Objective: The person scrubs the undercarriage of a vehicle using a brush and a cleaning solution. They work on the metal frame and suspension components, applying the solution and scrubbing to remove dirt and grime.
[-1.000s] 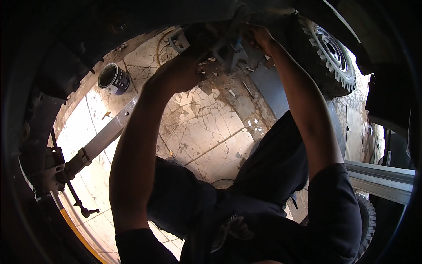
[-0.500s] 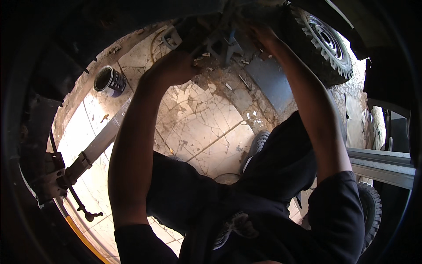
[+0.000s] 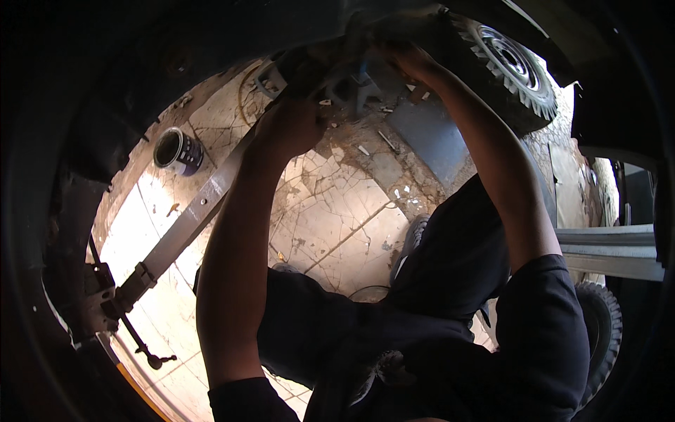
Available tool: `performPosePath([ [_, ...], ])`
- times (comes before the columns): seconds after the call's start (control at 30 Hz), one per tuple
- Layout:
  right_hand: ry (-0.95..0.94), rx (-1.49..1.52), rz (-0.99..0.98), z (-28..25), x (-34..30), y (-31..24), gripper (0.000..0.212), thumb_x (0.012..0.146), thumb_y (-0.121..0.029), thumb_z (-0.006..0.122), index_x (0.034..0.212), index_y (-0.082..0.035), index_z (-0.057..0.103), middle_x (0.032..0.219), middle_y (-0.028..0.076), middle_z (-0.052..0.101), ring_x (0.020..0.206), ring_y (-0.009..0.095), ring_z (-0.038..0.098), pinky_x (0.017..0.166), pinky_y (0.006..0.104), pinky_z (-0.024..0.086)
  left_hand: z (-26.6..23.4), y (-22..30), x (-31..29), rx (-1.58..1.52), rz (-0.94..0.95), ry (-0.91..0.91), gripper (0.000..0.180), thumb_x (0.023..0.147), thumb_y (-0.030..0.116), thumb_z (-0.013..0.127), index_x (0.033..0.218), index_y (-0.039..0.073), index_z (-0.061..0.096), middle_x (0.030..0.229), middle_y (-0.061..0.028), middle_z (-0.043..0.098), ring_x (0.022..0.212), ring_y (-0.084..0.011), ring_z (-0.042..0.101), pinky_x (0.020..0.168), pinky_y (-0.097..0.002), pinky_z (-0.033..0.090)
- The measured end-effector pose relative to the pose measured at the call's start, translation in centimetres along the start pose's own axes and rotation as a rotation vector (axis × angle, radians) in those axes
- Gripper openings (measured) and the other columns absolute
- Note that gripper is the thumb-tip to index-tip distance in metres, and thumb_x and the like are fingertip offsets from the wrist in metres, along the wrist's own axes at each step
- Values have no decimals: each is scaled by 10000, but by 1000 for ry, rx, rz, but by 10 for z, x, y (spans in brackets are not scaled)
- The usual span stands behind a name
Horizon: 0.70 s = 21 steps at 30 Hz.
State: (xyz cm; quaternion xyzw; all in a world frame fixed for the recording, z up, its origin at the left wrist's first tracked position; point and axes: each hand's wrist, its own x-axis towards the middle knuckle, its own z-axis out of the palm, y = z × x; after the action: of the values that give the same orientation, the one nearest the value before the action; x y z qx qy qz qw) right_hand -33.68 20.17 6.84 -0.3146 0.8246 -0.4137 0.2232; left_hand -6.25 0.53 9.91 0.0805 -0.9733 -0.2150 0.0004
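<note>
My left hand (image 3: 290,128) is raised at the upper middle, its fingers curled closed beside a dark part under the vehicle. What it grips is lost in shadow. My right hand (image 3: 409,62) reaches up into the dark underside to the right of it, and its fingertips are hidden there. Between the two hands hangs a dark metal assembly (image 3: 355,49), too dim to name. Below it stands a grey bracket-like piece (image 3: 365,93) with a small blue part near its top.
A toothed-tread tyre (image 3: 517,70) on a rim is at the upper right, another tyre (image 3: 600,337) lower right. A metal beam (image 3: 190,225) slants along the left. An open paint can (image 3: 179,152) and a dark flat panel (image 3: 430,137) are on the cracked tile floor (image 3: 337,211).
My left hand and forearm have shifted right in the picture, exposing more of the slanted beam. My right hand has moved slightly left. The whole view has tilted a little.
</note>
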Motion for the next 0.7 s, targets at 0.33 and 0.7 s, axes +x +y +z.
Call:
performPosePath([
  [0.33,35,-200,-24,4,-9,-31,503,992,-516,617,1384,-201,637,820,57,630,603,121,544,545,292,483,6,-21,-6,8,106,67,323,913,285,725,1136,51,703,1085,-202,728,1030,-366,718,893,-500,573],
  [0.7,-374,185,189,183,-3,4,340,1058,-398,522,1148,-121,698,677,46,605,533,149,571,496,336,477,-35,-43,-46,128,-176,-133,326,945,377,698,1020,65,757,975,-213,752,972,-387,734,870,-503,573],
])
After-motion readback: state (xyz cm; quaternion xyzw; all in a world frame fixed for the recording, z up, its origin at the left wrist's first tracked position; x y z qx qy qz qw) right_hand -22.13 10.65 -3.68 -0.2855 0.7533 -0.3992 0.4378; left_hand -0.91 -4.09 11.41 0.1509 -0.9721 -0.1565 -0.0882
